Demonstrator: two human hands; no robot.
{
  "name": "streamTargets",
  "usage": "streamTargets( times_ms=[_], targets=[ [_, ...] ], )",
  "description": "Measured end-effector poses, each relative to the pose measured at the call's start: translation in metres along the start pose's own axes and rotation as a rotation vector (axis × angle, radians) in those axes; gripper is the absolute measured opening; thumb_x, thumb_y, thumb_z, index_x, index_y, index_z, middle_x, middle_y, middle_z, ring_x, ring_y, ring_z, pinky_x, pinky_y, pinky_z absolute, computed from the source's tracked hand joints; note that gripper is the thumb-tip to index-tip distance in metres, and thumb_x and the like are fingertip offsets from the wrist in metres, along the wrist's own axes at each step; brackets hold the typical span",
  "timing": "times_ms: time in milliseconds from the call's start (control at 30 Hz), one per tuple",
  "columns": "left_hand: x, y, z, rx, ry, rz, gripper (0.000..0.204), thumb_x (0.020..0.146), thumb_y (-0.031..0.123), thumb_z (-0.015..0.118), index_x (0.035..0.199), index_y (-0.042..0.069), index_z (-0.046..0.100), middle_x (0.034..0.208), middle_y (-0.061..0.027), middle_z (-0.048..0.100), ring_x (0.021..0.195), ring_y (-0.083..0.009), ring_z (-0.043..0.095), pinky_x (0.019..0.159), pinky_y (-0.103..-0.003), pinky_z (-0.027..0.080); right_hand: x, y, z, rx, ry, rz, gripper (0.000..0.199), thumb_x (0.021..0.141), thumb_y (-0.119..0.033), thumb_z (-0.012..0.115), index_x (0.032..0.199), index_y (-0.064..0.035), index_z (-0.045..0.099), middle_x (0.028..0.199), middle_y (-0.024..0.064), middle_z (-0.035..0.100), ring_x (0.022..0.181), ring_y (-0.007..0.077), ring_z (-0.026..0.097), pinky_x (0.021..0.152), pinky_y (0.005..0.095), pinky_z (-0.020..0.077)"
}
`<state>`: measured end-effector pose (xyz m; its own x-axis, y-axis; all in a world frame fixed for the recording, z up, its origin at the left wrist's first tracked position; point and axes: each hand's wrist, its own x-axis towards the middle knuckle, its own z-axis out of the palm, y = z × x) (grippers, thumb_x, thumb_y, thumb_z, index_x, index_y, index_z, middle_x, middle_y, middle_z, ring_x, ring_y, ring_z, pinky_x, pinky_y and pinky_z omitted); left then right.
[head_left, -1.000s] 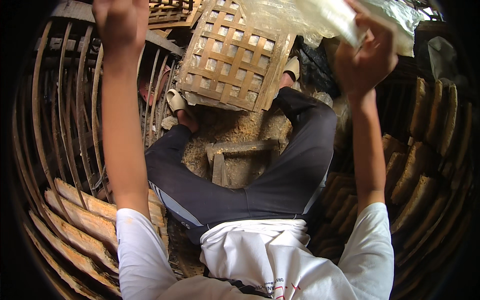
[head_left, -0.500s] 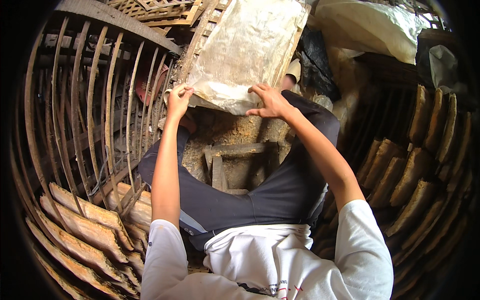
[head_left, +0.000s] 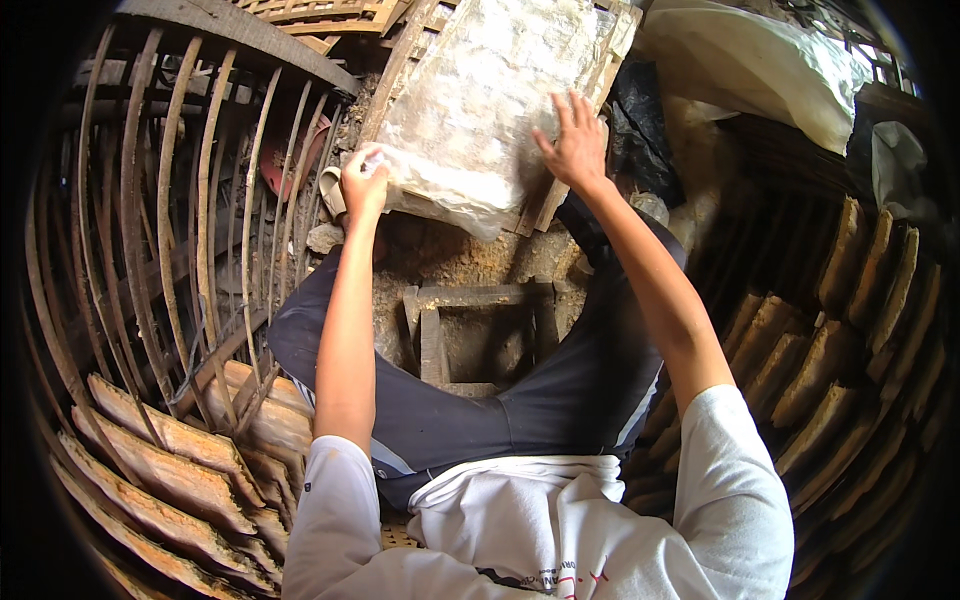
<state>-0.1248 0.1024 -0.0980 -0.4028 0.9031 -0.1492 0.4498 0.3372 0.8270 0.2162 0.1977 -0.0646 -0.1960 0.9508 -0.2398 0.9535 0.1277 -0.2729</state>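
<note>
A whitish, crinkled plastic sheet (head_left: 470, 110) lies over a sloping wooden slatted rack (head_left: 395, 85) beyond my knees. My left hand (head_left: 364, 184) is closed on the near left corner of the sheet, where the plastic bunches up around the fingers. At the sheet's right side my right hand (head_left: 576, 145) is open, fingers spread over the plastic near the rack's side rail; whether it touches the sheet I cannot tell. The near edge of the plastic hangs loosely over the rack's lower end.
A small wooden frame (head_left: 480, 296) stands between my legs. Upright bamboo slats (head_left: 208, 190) rise on the left, with stacked rough-edged slabs (head_left: 170, 470) below. More slabs (head_left: 815, 370) line the right. Black plastic (head_left: 645, 125) and a large pale sheet (head_left: 750, 60) lie at the far right.
My right hand has moved from the sheet's near edge farther away along its right side, fingers spreading. The near right part of the sheet has shifted, uncovering the rack's wooden end. My left hand stays at its corner.
</note>
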Motion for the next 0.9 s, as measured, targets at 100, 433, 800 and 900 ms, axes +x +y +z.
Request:
streamTargets(
  times_ms=[100,433,800,900],
  targets=[
    [-0.012,0.017,0.008,0.274,0.129,0.067,0.06,0.076,0.006,0.077,0.131,-0.003,0.055,0.127,-0.0177,0.057,0.119,-0.0334,0.057,0.099,-0.039,0.048,0.002,-0.024,0.019,-0.075,0.103,-0.284,0.073,0.098,-0.057,0.049,0.159,-0.024,0.025,0.167,0.0109,0.014,0.154,0.032,0.011,0.124,0.0562,0.0128],
    [-0.046,0.053,0.02,0.605,-0.129,-0.236,0.114,0.076,0.045,0.083,0.157,-0.002,0.016,0.16,-0.0138,0.012,0.13,-0.0401,0.05,0.101,-0.047,0.048,0.003,-0.063,0.064,-0.237,-0.327,-0.894,0.069,0.102,-0.065,0.017,0.161,-0.0308,0.007,0.168,-0.0035,0.007,0.155,0.0197,0.007,0.126,0.049,0.0044],
    [-0.05,0.05,0.03,0.54,-0.096,-0.184,0.116,0.076,0.024,0.084,0.156,-0.007,0.006,0.163,-0.0189,0.002,0.137,-0.0426,0.042,0.101,-0.047,0.048,0.076,0.094,-0.003,-0.18,0.37,-0.165,0.077,0.1,-0.058,0.043,0.159,-0.0113,0.024,0.164,0.0185,0.024,0.148,0.0364,0.03,0.116,0.0625,0.0261],
    [-0.053,0.021,0.03,0.49,-0.046,-0.083,0.119,0.077,0.036,0.085,0.158,-0.003,0.007,0.163,-0.0199,-0.001,0.142,-0.0445,0.034,0.112,-0.048,0.038,0.029,0.014,0.003,-0.14,-0.334,-0.583,0.07,0.101,-0.062,0.037,0.16,-0.0285,0.02,0.166,0.0051,0.022,0.151,0.0244,0.025,0.122,0.059,0.0187]
  ],
)
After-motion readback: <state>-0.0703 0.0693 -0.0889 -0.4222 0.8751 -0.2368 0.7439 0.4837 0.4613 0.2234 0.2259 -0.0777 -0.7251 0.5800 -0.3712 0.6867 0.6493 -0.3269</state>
